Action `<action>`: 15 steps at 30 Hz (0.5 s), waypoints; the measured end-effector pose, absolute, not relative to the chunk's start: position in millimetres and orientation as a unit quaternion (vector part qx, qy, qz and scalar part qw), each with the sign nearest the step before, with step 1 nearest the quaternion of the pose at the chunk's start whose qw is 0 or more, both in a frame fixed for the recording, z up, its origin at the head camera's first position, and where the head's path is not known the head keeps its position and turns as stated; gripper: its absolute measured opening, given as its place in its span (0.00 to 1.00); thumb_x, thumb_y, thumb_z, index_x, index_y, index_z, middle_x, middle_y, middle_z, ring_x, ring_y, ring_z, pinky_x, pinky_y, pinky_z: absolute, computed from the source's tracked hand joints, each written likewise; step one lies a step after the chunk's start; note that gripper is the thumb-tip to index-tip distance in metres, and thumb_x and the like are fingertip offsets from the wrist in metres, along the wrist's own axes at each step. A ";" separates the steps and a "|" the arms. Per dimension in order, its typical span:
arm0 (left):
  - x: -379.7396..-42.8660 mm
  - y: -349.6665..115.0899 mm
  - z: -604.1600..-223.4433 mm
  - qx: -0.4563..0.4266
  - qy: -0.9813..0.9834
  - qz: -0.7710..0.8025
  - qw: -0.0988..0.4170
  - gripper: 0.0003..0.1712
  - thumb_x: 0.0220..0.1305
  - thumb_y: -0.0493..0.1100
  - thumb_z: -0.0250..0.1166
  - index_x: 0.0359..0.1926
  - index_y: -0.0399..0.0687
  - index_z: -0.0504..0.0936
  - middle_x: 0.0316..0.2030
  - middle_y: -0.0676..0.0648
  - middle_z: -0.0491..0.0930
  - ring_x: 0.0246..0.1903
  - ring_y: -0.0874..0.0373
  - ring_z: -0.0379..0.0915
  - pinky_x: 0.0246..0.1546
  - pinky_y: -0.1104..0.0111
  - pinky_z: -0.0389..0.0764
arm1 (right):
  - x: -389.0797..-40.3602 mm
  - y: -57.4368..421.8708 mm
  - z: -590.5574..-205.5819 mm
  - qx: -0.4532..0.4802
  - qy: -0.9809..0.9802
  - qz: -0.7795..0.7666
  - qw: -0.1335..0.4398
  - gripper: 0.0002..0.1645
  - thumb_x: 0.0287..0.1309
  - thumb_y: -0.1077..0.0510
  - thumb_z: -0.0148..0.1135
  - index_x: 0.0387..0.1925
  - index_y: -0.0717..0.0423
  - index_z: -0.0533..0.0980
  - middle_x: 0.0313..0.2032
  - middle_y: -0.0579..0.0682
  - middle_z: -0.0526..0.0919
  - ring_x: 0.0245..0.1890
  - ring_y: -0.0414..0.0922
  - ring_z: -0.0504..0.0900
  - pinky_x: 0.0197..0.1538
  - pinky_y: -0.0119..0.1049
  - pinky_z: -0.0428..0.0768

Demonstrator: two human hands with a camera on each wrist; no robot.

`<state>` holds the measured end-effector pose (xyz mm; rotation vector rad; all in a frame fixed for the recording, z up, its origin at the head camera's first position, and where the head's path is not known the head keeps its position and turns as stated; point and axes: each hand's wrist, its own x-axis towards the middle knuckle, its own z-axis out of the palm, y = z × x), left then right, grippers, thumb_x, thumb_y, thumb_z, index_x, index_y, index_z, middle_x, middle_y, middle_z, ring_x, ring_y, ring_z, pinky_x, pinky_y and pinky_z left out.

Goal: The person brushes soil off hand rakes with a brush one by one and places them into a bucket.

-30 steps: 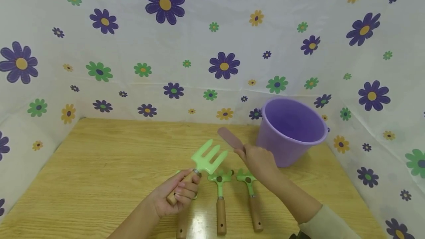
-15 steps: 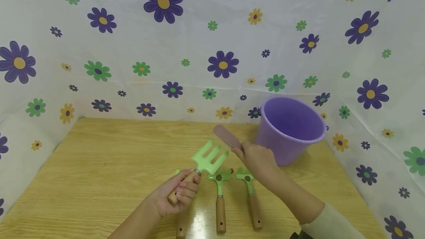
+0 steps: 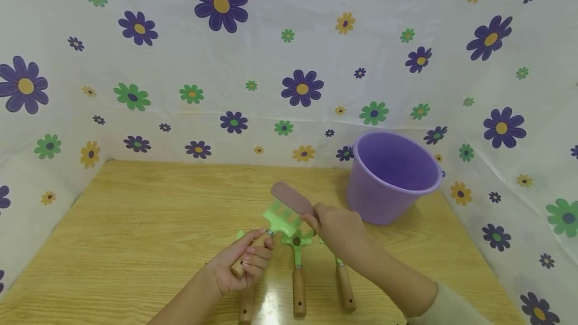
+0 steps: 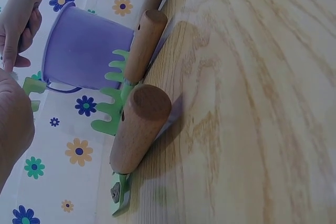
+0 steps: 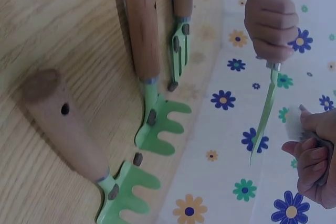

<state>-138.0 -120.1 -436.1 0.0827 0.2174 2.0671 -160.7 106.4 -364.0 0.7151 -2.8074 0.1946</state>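
The fingers of the left hand [image 3: 246, 262] are curled closely round the wooden handle [image 3: 239, 268] of a light-green garden fork [image 3: 281, 224], which is held above the table; by the right hand [image 3: 340, 227], farther right, a flat mauve-headed tool [image 3: 291, 197] is gripped in curled fingers. The fork's tines are pointed up and to the far right, and are partly covered by that tool's head; whether the two touch cannot be told. Below, on the near part of the wooden table [image 3: 158, 214], a left tool [image 3: 246, 305], a middle rake [image 3: 299, 277] and a right rake [image 3: 345, 287] are laid with handles toward the near edge; all three are dotted with brown lumps [image 5: 152, 117]. A purple bucket [image 3: 384, 194] is stood upright at the far right; beyond, the space is lined with white flowered cloth [image 3: 253, 54].
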 end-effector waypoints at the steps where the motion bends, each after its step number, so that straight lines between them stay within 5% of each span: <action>1: -138.1 -120.3 -436.1 0.034 0.090 0.857 0.506 0.26 0.75 0.53 0.37 0.32 0.47 0.77 0.16 0.59 0.71 0.15 0.73 0.60 0.15 0.88 0.62 | -159.5 104.7 -365.2 0.250 -0.958 0.060 0.123 0.23 0.64 0.44 0.55 0.19 0.53 0.69 0.12 0.41 0.64 0.10 0.37 0.61 0.11 0.28 0.62; 15: -138.7 -121.5 -435.2 0.041 0.088 0.861 0.500 0.26 0.75 0.53 0.35 0.33 0.47 0.76 0.16 0.59 0.69 0.15 0.73 0.60 0.15 0.88 0.62 | -145.5 94.4 -374.9 0.308 -0.939 0.038 0.150 0.21 0.62 0.44 0.58 0.20 0.53 0.70 0.11 0.39 0.64 0.10 0.33 0.55 0.12 0.23 0.52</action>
